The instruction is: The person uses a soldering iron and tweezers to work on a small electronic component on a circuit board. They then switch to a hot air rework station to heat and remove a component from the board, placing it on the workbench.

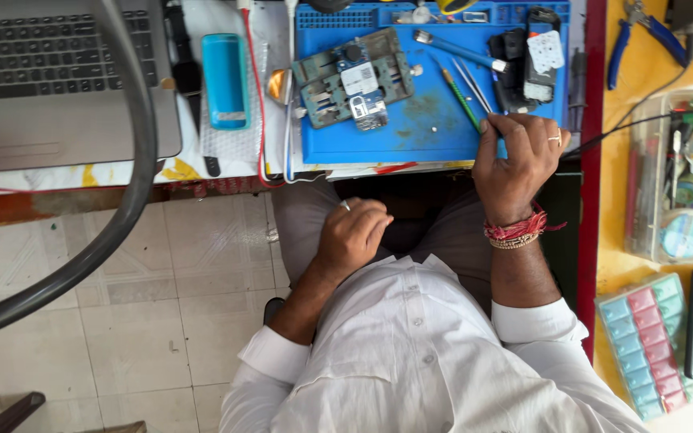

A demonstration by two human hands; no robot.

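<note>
At the upper right of the frame, the right hand (519, 156) pinches a green-handled tool (463, 100) and tweezers (475, 87) lying on the blue mat (427, 132), right of a clamped circuit board (354, 80). The left hand (352, 236), loosely curled and holding nothing, rests on the lap below the worktop (226, 160).
</note>
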